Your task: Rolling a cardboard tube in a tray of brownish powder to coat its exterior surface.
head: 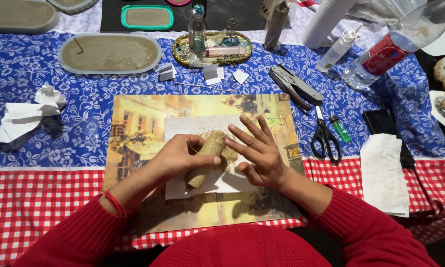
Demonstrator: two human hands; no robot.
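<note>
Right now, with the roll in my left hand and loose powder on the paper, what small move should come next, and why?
Probably press the open right hand onto the tan roll: the left hand holds its lower part only, and loose powder lies beside it on the white paper.

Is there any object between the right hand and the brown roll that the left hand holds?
Nothing visible is between them. The left hand grips the brown roll over the white paper sheet. The right hand, fingers spread, is directly beside the roll. Only loose brown powder lies under them.
</note>
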